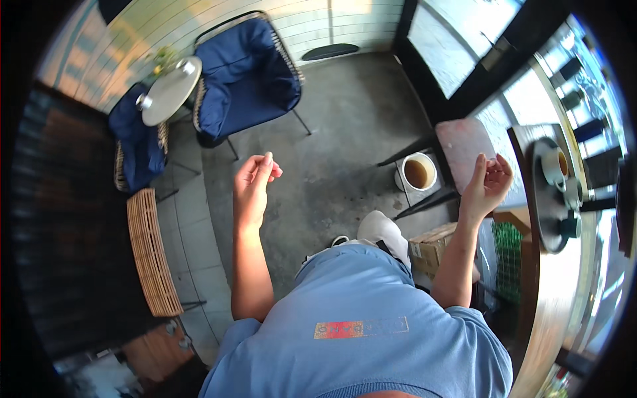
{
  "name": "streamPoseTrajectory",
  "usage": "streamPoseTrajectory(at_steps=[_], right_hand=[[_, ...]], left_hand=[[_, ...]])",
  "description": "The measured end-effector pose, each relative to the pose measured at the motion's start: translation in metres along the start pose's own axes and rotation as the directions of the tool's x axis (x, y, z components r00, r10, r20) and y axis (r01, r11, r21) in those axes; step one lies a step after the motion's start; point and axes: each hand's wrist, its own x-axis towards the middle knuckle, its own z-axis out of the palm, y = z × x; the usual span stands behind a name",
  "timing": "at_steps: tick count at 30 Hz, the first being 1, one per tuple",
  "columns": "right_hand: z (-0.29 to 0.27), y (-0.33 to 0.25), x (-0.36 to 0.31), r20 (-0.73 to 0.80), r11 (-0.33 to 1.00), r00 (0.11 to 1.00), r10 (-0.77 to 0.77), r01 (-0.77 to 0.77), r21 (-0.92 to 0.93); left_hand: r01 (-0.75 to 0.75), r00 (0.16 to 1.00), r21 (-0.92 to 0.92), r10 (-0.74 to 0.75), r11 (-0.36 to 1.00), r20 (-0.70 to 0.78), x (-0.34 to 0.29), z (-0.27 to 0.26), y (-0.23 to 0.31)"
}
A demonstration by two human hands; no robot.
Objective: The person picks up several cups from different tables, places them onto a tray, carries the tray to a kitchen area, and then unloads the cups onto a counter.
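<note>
My left hand (255, 184) is raised over the grey floor in front of me, its fingers curled in and the thumb resting along them. I see nothing in it. My right hand (488, 188) is held up on the other side, with its fingers loosely bent and a gap between thumb and fingertips; it holds nothing. In the picture it overlaps a stool with a pale pinkish seat (458, 142). Left of that stool stands a white bucket (399, 178) with brown liquid (416, 174) in it. Neither hand appears to touch anything.
A dark oval tray (545, 225) with several cups sits on the wooden counter (554, 285) at right. Below it are a cardboard box (428, 251) and a green mesh (507, 255). Blue cushioned chairs (249, 86), a small round table (166, 96) and a wicker bench (154, 255) stand left.
</note>
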Motion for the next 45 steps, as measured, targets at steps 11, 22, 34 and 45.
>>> streamPoseTrajectory(at_steps=[11, 22, 34, 45], right_hand=[[0.136, 0.014, -0.023, 0.359, 0.983, 0.931, 0.062, -0.120, 0.142], [0.312, 0.059, 0.008, 0.503, 0.953, 0.839, 0.207, -0.290, 0.091], [0.530, 0.010, -0.054, 0.802, 0.958, 0.589, 0.095, -0.274, 0.087], [0.679, -0.051, -0.176, 0.950, 0.964, 0.286, 0.126, -0.261, -0.049]], left_hand=[[0.028, 0.948, -0.197, -0.089, 0.980, -0.306, 0.022, -0.074, -0.034], [0.091, 0.908, -0.122, -0.133, 0.988, -0.398, 0.138, -0.122, -0.018], [0.104, 0.826, -0.100, -0.142, 0.989, -0.545, 0.170, -0.249, -0.028], [0.045, 0.801, -0.116, -0.105, 0.992, -0.589, 0.225, -0.439, -0.041]])
